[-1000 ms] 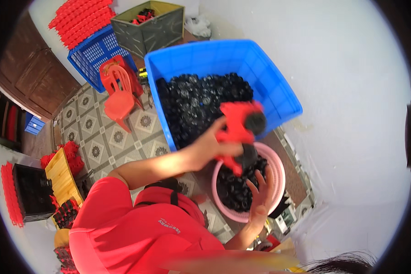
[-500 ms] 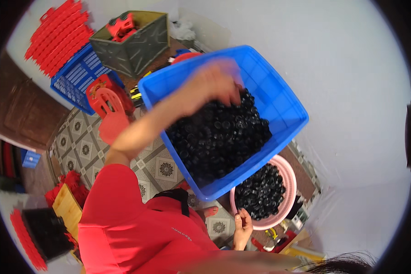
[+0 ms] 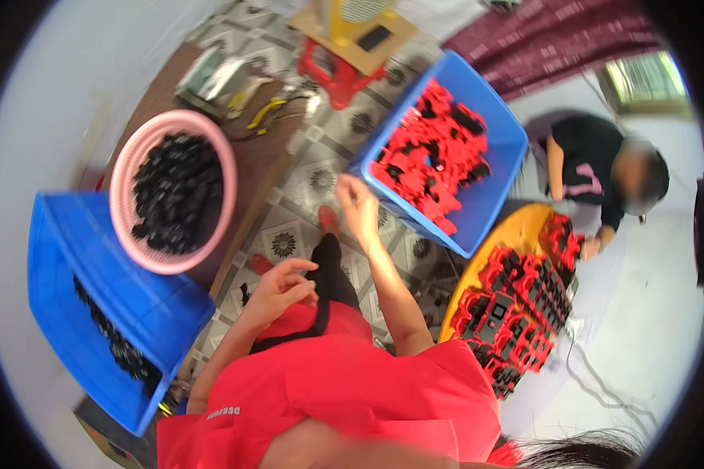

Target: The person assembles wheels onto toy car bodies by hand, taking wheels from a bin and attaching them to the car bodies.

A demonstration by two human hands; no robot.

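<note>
My left hand is over my lap, its fingers loosely bent and apart, with nothing visible in it. My right hand is raised at the near left corner of a blue bin of red and black plastic parts. Its fingers are curled together; whatever they may hold is hidden. On the left, a pink basket holds many small black round parts. A second blue bin, lower left, has more black parts inside. Neither hand touches the basket.
A co-worker in a black shirt reaches to a yellow round table with rows of red and black assemblies. Yellow-handled pliers lie on the brown bench. A red stool bears a board.
The view has swung right, bringing the red-parts bin, table and co-worker into sight. My left hand has come out of the black-parts bin to my lap; my right has left the pink basket's rim.
</note>
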